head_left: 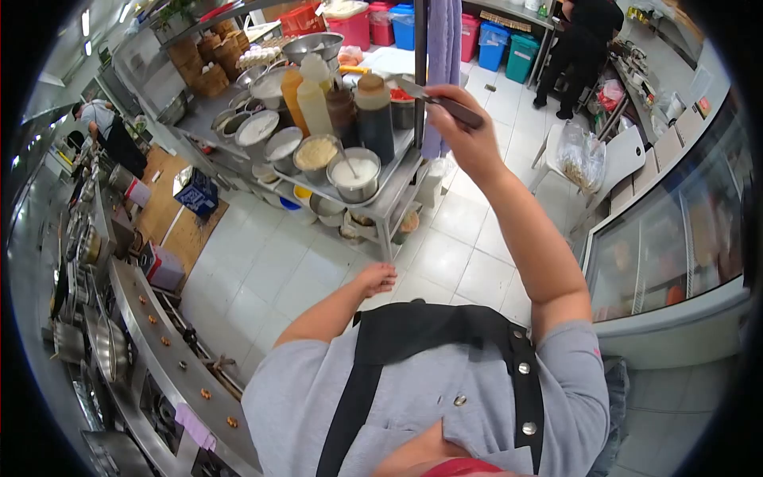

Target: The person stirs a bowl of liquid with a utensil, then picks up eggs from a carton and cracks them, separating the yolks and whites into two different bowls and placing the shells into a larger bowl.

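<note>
My right hand (467,135) is raised beside the right end of the metal shelf unit, its fingers wrapped around a knife (459,111) with a brown handle. The metal blade points left, toward the sauce bottles, and its far end is hard to make out. A dark sauce bottle (375,119) and a metal pot with red contents (403,107) are nearest the blade. Low in front of my body, my left hand (377,279) has its fingers curled in, with nothing visible in them. It hangs over the floor, apart from the shelf.
The shelf unit (389,203) bears a bowl of white cream with a spoon (355,171), a yellowish bowl (316,153) and several tubs. A stove counter (171,350) runs along the left. A glass-front fridge (668,238) and a white chair (624,155) stand right. Two people work farther off.
</note>
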A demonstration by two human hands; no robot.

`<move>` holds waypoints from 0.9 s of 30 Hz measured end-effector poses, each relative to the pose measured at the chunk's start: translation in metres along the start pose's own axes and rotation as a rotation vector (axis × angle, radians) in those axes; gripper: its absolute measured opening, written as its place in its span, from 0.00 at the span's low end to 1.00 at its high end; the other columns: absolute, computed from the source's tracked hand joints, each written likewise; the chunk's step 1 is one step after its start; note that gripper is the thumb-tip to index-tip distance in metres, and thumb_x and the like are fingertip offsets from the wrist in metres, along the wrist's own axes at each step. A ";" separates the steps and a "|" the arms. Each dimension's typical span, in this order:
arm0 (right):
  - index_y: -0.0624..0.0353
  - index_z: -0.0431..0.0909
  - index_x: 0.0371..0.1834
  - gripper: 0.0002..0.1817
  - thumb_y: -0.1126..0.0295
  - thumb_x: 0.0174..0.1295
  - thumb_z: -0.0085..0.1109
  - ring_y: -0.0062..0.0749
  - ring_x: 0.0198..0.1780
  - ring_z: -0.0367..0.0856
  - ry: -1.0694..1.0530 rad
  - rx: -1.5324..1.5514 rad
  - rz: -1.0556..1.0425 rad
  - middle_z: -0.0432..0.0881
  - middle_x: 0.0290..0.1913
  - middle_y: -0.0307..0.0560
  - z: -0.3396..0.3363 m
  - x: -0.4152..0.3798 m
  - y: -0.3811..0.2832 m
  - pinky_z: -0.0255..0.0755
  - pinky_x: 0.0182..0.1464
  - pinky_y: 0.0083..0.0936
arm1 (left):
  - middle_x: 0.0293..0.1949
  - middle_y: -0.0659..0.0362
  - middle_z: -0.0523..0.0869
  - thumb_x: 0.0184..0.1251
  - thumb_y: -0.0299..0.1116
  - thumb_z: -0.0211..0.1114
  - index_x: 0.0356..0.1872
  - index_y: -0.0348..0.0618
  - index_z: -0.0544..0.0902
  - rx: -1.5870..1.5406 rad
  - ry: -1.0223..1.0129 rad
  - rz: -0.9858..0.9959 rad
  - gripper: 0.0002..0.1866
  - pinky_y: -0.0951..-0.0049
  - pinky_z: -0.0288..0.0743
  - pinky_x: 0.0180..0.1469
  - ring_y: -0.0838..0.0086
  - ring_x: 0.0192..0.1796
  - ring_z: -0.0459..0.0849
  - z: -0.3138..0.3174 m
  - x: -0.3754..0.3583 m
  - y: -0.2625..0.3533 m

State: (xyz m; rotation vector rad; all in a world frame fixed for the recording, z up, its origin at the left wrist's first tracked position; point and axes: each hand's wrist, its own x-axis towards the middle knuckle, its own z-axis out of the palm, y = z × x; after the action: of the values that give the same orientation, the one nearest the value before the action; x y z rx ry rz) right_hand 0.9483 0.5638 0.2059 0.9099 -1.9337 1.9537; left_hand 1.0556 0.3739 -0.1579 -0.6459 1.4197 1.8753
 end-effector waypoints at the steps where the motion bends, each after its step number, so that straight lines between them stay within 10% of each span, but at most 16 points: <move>1: 0.61 0.76 0.46 0.11 0.73 0.61 0.55 0.14 0.37 0.73 -0.012 -0.025 -0.129 0.78 0.38 0.35 0.011 0.024 0.006 0.69 0.40 0.13 | 0.40 0.64 0.79 0.62 0.32 0.60 0.49 0.51 0.73 0.052 0.031 -0.027 0.14 0.72 0.77 0.42 0.77 0.37 0.78 0.000 0.000 0.000; 7: 0.57 0.77 0.45 0.17 0.62 0.54 0.59 0.36 0.39 0.83 -0.207 -0.295 -0.043 0.83 0.40 0.49 0.068 0.161 0.101 0.75 0.44 0.29 | 0.39 0.63 0.78 0.63 0.33 0.59 0.51 0.47 0.72 0.023 0.082 0.075 0.16 0.72 0.75 0.41 0.76 0.38 0.77 -0.040 0.003 0.014; 17: 0.60 0.79 0.44 0.27 0.54 0.43 0.62 0.42 0.45 0.82 -0.693 -0.930 0.181 0.82 0.42 0.55 0.103 0.266 0.187 0.75 0.47 0.33 | 0.43 0.58 0.79 0.64 0.31 0.57 0.53 0.42 0.71 -0.083 0.311 0.159 0.17 0.70 0.76 0.44 0.71 0.40 0.78 -0.062 -0.007 0.037; 21: 0.61 0.76 0.49 0.27 0.57 0.47 0.60 0.42 0.42 0.82 -0.360 -0.487 -0.093 0.83 0.40 0.54 0.102 0.253 0.192 0.75 0.45 0.33 | 0.44 0.56 0.80 0.64 0.30 0.57 0.54 0.40 0.71 0.064 0.398 0.105 0.17 0.69 0.77 0.43 0.69 0.41 0.80 -0.023 -0.012 0.069; 24: 0.58 0.75 0.46 0.16 0.67 0.55 0.54 0.38 0.35 0.82 -0.550 -0.105 -0.036 0.82 0.34 0.49 0.051 0.191 0.112 0.74 0.39 0.31 | 0.38 0.54 0.82 0.62 0.31 0.60 0.52 0.35 0.74 0.002 0.331 0.096 0.18 0.72 0.77 0.41 0.71 0.37 0.81 -0.061 0.083 0.014; 27: 0.55 0.76 0.34 0.07 0.68 0.53 0.58 0.43 0.31 0.78 -0.628 -0.158 -0.591 0.77 0.27 0.47 -0.015 0.143 0.103 0.70 0.33 0.38 | 0.38 0.54 0.82 0.61 0.32 0.60 0.51 0.35 0.74 0.221 0.216 0.095 0.18 0.72 0.77 0.41 0.72 0.37 0.81 -0.042 0.140 0.029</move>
State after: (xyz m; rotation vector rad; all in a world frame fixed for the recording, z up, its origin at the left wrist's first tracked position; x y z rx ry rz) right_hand 0.7747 0.5331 0.2064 1.9416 -1.7465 1.2399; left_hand 0.9433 0.3602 -0.2545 -0.6978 1.7957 1.7266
